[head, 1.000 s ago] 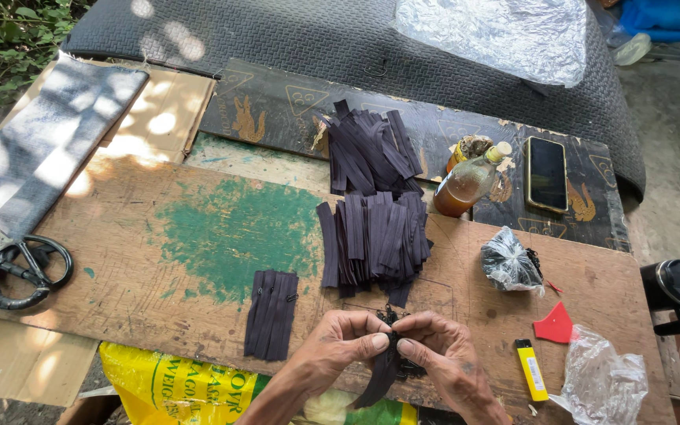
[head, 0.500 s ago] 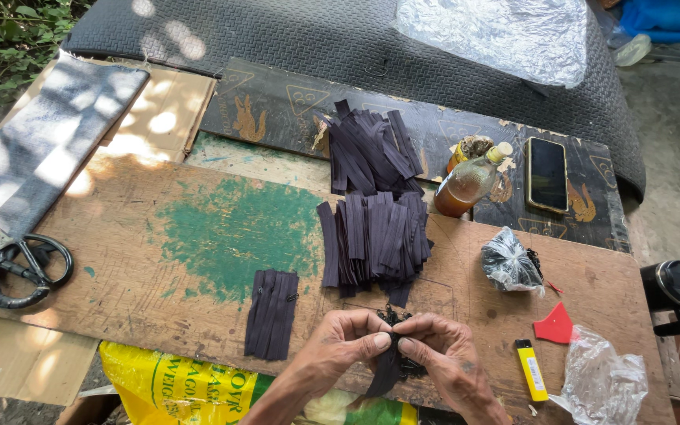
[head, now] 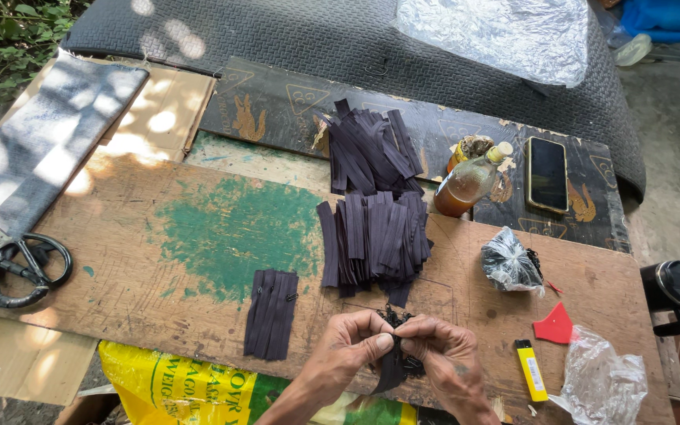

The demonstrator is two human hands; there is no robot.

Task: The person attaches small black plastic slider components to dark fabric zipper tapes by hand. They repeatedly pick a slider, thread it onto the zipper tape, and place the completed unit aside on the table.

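My left hand (head: 356, 344) and my right hand (head: 444, 356) meet at the near edge of a wooden board (head: 159, 236), both pinching the top of one dark zipper strip (head: 391, 370) that hangs down between them. Just beyond my fingers lies a large pile of dark strips (head: 375, 236). A second heap of the same strips (head: 367, 149) sits farther back. A small neat stack of strips (head: 271, 312) lies to the left of my left hand.
Black-handled scissors (head: 17, 264) lie at the far left on grey cloth. A bottle of amber liquid (head: 470, 182), a phone (head: 548, 174), a crumpled plastic bag (head: 509, 264), a red scrap (head: 555, 324), a yellow lighter (head: 530, 370) and a clear bag (head: 604, 382) lie right.
My fingers have shifted slightly on the strip's top end. Nothing else on the board has moved.
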